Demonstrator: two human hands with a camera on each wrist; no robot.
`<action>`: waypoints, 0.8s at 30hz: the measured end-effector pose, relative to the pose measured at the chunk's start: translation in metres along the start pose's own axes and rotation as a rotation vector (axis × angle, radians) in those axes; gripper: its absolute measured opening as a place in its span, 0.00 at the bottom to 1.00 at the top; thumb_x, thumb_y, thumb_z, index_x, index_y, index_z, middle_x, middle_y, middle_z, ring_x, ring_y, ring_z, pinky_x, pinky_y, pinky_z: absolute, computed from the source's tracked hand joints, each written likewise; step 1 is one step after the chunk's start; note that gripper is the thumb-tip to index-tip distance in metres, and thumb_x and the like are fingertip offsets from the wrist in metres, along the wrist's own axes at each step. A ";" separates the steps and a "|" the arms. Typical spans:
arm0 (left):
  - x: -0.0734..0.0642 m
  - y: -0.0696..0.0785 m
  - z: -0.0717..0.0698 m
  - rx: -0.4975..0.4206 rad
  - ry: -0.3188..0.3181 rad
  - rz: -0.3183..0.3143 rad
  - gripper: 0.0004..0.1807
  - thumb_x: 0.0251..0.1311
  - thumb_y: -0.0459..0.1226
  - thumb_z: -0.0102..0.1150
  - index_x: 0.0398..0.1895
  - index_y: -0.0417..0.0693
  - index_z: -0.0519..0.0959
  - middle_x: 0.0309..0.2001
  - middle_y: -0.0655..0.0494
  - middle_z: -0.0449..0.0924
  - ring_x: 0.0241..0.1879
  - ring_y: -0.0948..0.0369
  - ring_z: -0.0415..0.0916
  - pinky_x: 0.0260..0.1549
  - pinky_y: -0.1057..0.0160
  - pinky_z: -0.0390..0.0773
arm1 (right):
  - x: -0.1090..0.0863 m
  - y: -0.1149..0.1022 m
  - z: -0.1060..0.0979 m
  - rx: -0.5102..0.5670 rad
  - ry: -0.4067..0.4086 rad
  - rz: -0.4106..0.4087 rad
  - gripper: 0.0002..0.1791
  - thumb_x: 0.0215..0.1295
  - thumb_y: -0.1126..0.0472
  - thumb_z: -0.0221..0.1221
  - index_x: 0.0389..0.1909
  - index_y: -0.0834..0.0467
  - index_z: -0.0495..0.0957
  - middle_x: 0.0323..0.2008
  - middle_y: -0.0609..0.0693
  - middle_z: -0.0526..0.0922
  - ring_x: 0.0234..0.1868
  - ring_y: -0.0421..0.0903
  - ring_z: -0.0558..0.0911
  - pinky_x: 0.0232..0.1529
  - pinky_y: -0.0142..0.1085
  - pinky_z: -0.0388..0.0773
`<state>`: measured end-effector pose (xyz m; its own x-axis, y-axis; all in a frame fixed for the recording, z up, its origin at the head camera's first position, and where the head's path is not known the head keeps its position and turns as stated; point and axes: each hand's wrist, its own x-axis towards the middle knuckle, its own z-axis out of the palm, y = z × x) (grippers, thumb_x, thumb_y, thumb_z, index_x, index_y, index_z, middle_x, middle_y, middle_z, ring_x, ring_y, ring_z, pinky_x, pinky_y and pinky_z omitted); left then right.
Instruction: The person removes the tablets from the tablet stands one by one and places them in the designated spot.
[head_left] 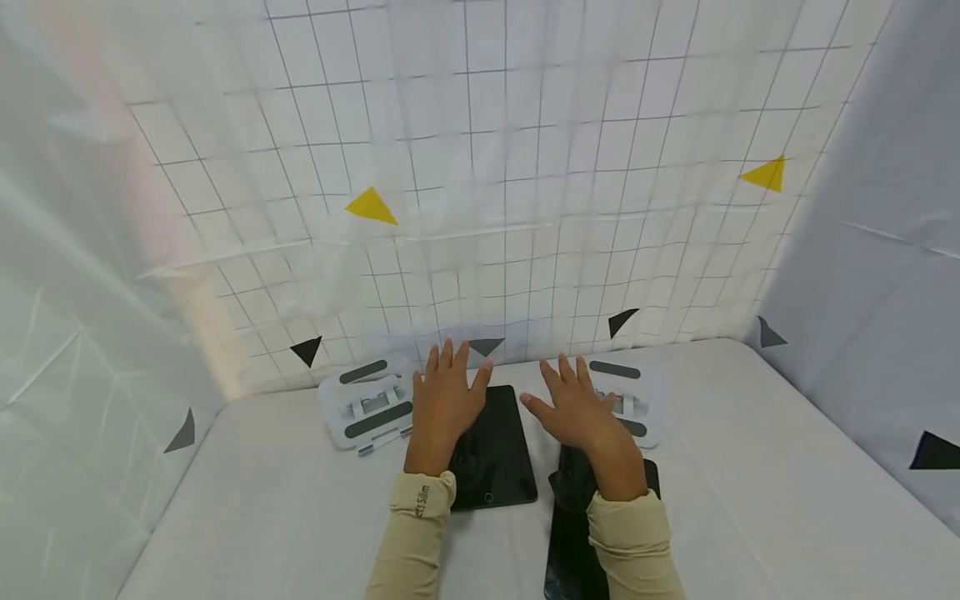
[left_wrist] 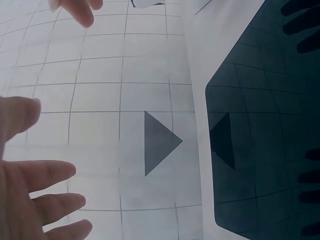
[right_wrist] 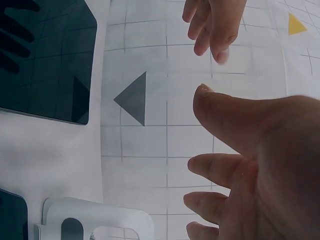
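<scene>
Both hands hover with fingers spread and nothing in them. My left hand (head_left: 447,404) overlaps the left edge of a black tablet (head_left: 504,450) in the head view. To its right, my right hand (head_left: 577,417) hangs above the top of a second black device (head_left: 566,554), partly hidden by the forearm. Reflections of fingers show on the dark screen (left_wrist: 270,125) in the left wrist view. From the right wrist, the right thumb and fingers (right_wrist: 220,170) appear extended, with the left hand (right_wrist: 215,25) opposite.
A white folding stand (head_left: 332,410) with grey pads lies at the back left, a slim clear-and-grey stick (head_left: 386,440) along its front. Another such stand (head_left: 651,408) sits behind the right hand. A gridded white sheet (head_left: 495,208) rises behind the white table (head_left: 300,517).
</scene>
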<state>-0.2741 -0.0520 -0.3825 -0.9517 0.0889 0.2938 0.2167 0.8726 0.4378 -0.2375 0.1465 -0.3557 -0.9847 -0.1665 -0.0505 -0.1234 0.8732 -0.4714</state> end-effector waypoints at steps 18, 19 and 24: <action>-0.001 0.001 0.001 0.011 -0.006 0.003 0.37 0.80 0.57 0.47 0.81 0.45 0.64 0.80 0.40 0.55 0.79 0.40 0.48 0.70 0.28 0.52 | 0.000 0.001 0.002 -0.014 0.009 0.006 0.42 0.81 0.42 0.51 0.82 0.64 0.53 0.81 0.70 0.43 0.80 0.70 0.36 0.63 0.82 0.39; -0.001 0.001 0.001 0.012 -0.008 0.000 0.37 0.80 0.57 0.47 0.81 0.45 0.64 0.80 0.40 0.55 0.80 0.40 0.47 0.70 0.28 0.51 | 0.000 0.001 0.002 -0.013 0.008 0.008 0.42 0.81 0.42 0.51 0.82 0.64 0.53 0.81 0.70 0.43 0.80 0.69 0.36 0.63 0.82 0.39; 0.000 0.002 0.003 0.029 -0.023 -0.003 0.37 0.80 0.58 0.45 0.81 0.46 0.62 0.81 0.41 0.54 0.80 0.41 0.46 0.70 0.28 0.51 | 0.000 -0.001 0.002 -0.005 0.006 0.031 0.42 0.82 0.40 0.49 0.82 0.64 0.53 0.81 0.70 0.43 0.80 0.69 0.35 0.64 0.82 0.38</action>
<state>-0.2747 -0.0494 -0.3840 -0.9571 0.0970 0.2729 0.2077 0.8864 0.4137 -0.2371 0.1453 -0.3571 -0.9888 -0.1367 -0.0592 -0.0938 0.8803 -0.4651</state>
